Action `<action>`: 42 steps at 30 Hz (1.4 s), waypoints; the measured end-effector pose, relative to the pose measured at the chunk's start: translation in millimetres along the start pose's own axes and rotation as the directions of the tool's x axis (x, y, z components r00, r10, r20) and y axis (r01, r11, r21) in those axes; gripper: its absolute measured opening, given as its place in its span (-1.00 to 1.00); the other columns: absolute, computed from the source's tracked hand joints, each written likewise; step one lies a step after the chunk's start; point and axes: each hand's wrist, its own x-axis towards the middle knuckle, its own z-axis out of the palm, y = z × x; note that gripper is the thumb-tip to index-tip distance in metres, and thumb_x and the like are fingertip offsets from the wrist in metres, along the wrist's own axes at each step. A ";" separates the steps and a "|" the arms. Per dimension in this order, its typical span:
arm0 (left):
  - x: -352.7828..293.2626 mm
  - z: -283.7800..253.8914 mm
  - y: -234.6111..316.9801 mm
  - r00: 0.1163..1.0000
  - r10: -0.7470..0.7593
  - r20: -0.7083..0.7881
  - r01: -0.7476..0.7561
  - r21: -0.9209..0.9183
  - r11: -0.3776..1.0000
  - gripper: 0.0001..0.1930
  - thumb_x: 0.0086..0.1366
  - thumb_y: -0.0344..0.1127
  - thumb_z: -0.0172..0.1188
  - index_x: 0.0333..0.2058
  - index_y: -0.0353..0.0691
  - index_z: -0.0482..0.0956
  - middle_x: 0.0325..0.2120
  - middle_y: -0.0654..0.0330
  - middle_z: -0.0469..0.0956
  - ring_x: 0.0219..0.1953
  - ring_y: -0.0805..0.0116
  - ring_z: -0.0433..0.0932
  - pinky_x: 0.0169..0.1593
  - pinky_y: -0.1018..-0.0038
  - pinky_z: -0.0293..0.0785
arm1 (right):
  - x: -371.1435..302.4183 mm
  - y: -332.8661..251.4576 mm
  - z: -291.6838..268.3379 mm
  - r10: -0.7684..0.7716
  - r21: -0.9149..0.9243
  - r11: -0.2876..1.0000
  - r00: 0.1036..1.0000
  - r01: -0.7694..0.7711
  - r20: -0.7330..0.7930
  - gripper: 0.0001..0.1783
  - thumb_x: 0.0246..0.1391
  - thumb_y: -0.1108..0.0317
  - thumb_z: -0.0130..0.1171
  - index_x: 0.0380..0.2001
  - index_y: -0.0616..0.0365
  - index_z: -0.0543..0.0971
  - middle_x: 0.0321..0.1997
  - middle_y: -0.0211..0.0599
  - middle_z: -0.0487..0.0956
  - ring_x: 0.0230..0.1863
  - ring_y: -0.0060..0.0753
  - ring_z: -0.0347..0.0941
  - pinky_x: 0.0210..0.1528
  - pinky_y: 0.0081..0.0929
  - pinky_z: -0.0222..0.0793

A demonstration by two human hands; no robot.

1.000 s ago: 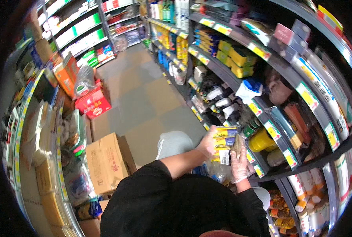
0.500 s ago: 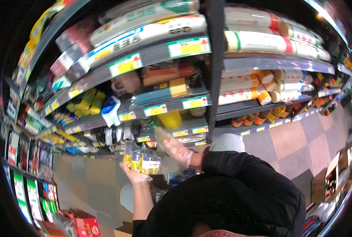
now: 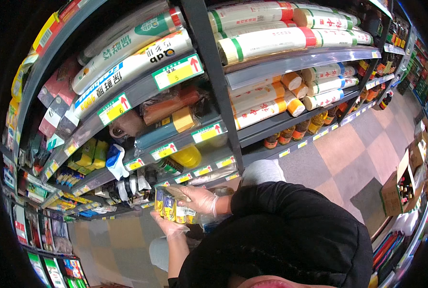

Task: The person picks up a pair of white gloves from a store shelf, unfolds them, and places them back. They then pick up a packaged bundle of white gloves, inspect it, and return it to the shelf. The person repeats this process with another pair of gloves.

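In clear plastic gloves, both my hands are around a see-through pack of yellow and white items (image 3: 168,207), low in front of the shelf. My left hand (image 3: 170,225) is closed on the pack from beneath, at its near edge. My right hand (image 3: 200,199) pinches a greyish-beige cloth (image 3: 174,193) that lies against the pack's top and far side. The right fingertips are partly hidden by the cloth. What kind of items the pack holds is too small to tell.
A dark shelf unit rises ahead with wrapped rolls (image 3: 132,62), long noodle packs (image 3: 267,43) and bottles (image 3: 300,129). A yellow rounded thing (image 3: 187,156) sits on a lower shelf. At right, an open cardboard box (image 3: 399,192) stands by the tiled floor (image 3: 334,153).
My right hand has brought the cloth from the shelf side onto the pack. The left hand still holds the pack. The view has swung to the right.
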 end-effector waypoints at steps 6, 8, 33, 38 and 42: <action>9.5 -9.6 -12.2 0.997 -0.028 0.068 0.020 0.114 0.993 -0.21 0.47 0.44 -0.38 0.31 -0.03 0.40 0.20 0.13 0.53 0.21 0.03 0.52 0.25 -0.02 0.46 | 4.1 10.5 0.7 -0.022 0.108 0.994 0.997 0.030 -0.074 -0.33 0.33 0.09 0.16 0.39 0.12 0.29 0.14 0.19 0.50 0.21 0.17 0.44 0.28 -0.15 0.35; 15.6 -12.4 -18.3 0.999 -0.048 0.024 0.045 0.126 0.991 -0.19 0.46 0.46 -0.39 0.33 -0.03 0.38 0.24 0.12 0.50 0.25 0.03 0.48 0.29 -0.02 0.42 | 1.0 8.4 -0.4 0.012 -0.029 0.999 0.999 -0.013 -0.046 -0.31 0.33 0.08 0.16 0.41 0.09 0.26 0.15 0.21 0.49 0.21 0.19 0.44 0.28 -0.14 0.35; 14.6 -6.1 -8.0 0.979 0.019 0.205 -0.017 -0.009 1.000 -0.20 0.44 0.39 -0.14 0.39 -0.11 0.27 0.38 0.04 0.29 0.37 0.09 0.30 0.45 0.04 0.16 | -16.5 -25.1 7.7 -0.196 0.666 0.745 0.939 -0.044 0.282 0.06 0.36 -0.25 0.03 0.58 0.08 -0.24 0.66 -0.02 -0.25 0.65 -0.09 -0.35 0.62 -0.16 -0.32; 16.6 -20.3 -10.4 0.987 -0.136 0.091 0.136 0.001 0.991 -0.20 0.47 0.43 -0.26 0.37 -0.08 0.31 0.25 0.11 0.47 0.26 0.08 0.45 0.34 0.13 0.38 | -3.3 22.0 36.7 -0.060 0.703 0.705 0.980 -0.094 0.191 0.02 0.38 0.12 0.18 0.57 0.16 -0.25 0.64 -0.10 -0.12 0.61 -0.25 -0.23 0.58 -0.32 -0.16; 6.6 -12.7 -17.0 0.963 -0.269 -0.011 0.268 -0.058 0.962 -0.13 0.41 0.53 -0.32 0.35 -0.06 0.34 0.24 0.07 0.47 0.24 0.03 0.47 0.32 0.05 0.40 | -10.4 -9.4 12.4 0.042 0.758 0.596 0.953 -0.265 0.301 -0.05 0.36 0.15 0.21 0.57 0.08 -0.12 0.53 -0.24 0.15 0.49 -0.35 0.05 0.50 -0.40 0.05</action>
